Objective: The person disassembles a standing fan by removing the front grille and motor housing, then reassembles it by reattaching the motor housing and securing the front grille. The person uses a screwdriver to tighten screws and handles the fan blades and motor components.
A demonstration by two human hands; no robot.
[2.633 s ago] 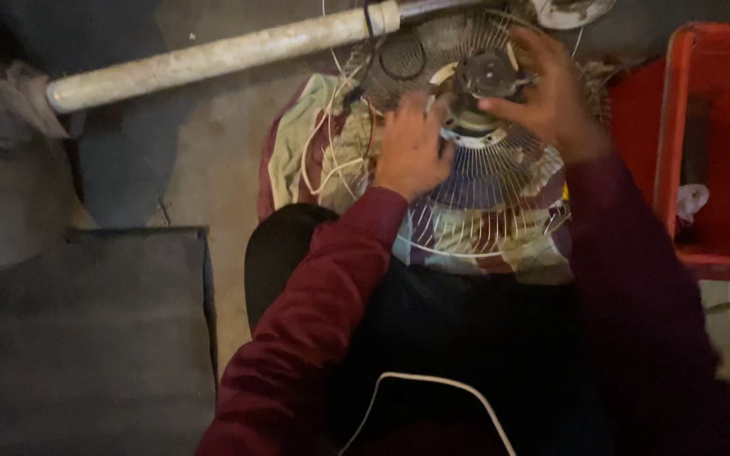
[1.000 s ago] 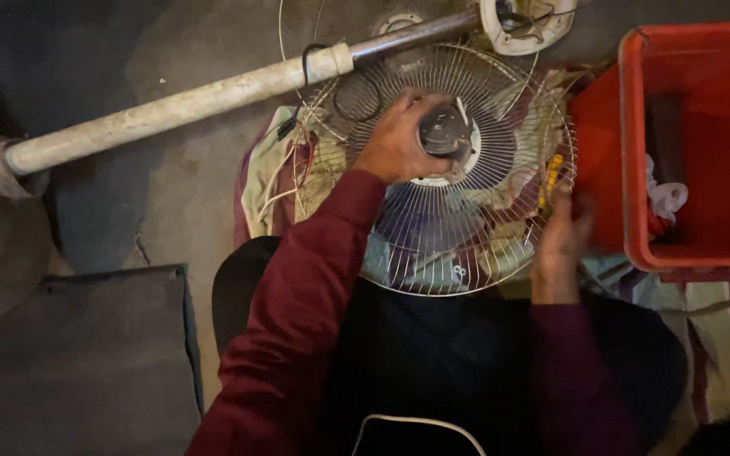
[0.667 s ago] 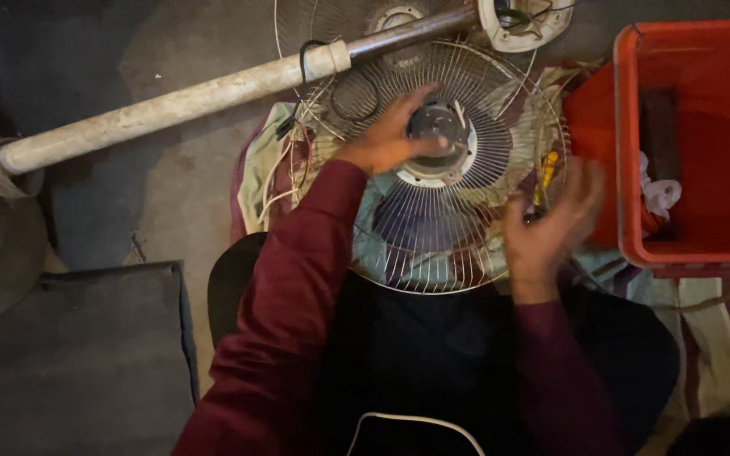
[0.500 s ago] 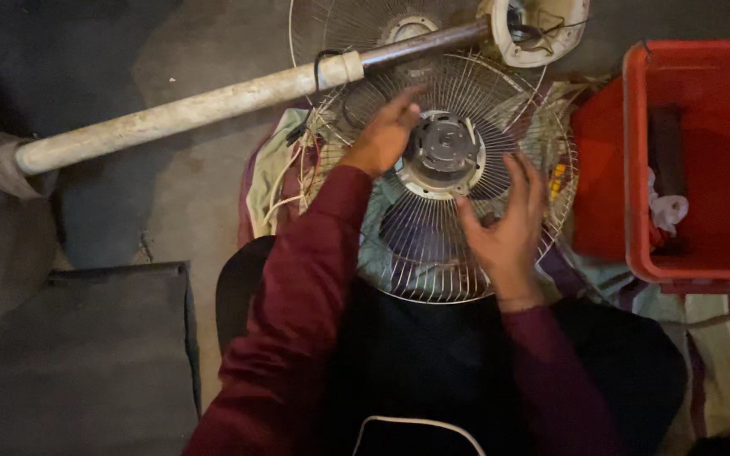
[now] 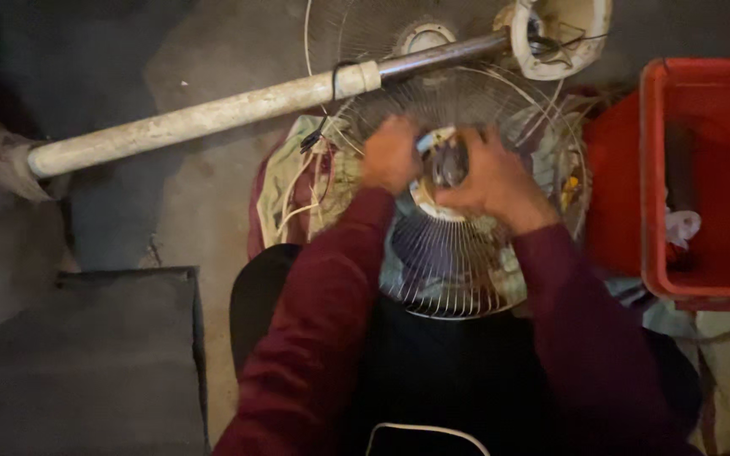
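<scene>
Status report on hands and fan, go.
Left hand and right hand both on the hub of the wire fan guard. Pole lies behind; red crate at right.

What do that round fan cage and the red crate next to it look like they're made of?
Fan cage: thin metal wire by the look, pale and slightly shiny, its spokes running out from a hub under the left hand and right hand. Red crate: probably moulded plastic, with smooth, even-coloured walls and a thick rim.

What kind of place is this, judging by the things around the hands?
Probably a small repair workshop, on the floor: both hands work at a wire fan guard, a fan stand pole lies on bare concrete, and a red plastic crate stands beside.
</scene>
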